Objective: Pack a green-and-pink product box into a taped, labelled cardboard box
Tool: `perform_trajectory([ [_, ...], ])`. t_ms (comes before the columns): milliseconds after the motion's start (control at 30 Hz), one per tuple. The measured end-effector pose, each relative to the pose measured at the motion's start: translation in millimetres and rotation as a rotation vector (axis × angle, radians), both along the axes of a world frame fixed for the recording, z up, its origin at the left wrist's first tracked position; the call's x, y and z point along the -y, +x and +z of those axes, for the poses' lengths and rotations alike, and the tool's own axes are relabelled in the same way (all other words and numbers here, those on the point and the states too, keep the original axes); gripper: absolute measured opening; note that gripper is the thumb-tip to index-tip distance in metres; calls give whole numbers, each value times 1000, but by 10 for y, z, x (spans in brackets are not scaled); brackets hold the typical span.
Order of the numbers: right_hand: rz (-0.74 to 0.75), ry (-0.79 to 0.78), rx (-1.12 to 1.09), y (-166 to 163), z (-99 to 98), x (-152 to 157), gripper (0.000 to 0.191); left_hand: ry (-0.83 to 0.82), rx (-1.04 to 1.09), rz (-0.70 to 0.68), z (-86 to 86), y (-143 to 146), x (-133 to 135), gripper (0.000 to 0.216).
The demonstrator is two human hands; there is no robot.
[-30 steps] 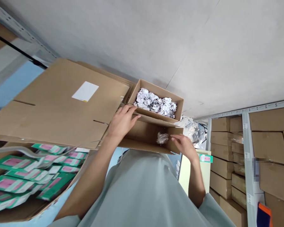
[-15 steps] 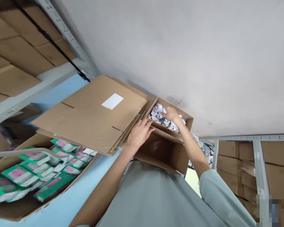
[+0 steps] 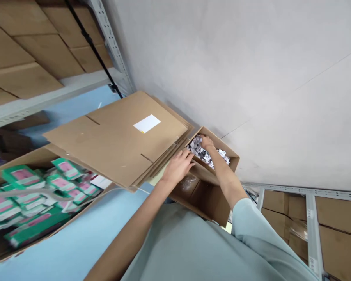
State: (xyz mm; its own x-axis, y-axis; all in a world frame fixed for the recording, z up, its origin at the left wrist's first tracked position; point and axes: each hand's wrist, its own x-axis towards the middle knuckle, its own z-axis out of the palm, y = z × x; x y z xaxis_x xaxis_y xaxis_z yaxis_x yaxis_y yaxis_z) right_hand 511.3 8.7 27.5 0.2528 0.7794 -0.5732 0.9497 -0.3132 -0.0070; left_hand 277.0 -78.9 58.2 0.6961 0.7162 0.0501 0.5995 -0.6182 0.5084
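Right hand down in paper box, right of frame centre; fingers curled into crumpled paper, can't tell if gripping. Left hand at centre, fingers loosely bent at the upper edge of open box, grip unclear; clear plastic inside. Left of that, flat cardboard, stacked. Lower left: large carton full of green-pink packs. Upper left: closed boxes on shelf.

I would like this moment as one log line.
left hand: at rim of near box | right hand: among crumpled paper in far box | hold unclear
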Motion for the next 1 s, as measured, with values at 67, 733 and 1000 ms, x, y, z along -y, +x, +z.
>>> perform_trajectory([
  [67,8,1,6,18,-69,18,43,8,12,4,-7,-3,-4,35],
  [733,-167,547,-341,94,957,1625,46,-17,40,-39,35,-42,3,40],
  [1000,-563,660,-514,-582,1480,3330,40,-81,26,-2,-29,-44,24,47],
])
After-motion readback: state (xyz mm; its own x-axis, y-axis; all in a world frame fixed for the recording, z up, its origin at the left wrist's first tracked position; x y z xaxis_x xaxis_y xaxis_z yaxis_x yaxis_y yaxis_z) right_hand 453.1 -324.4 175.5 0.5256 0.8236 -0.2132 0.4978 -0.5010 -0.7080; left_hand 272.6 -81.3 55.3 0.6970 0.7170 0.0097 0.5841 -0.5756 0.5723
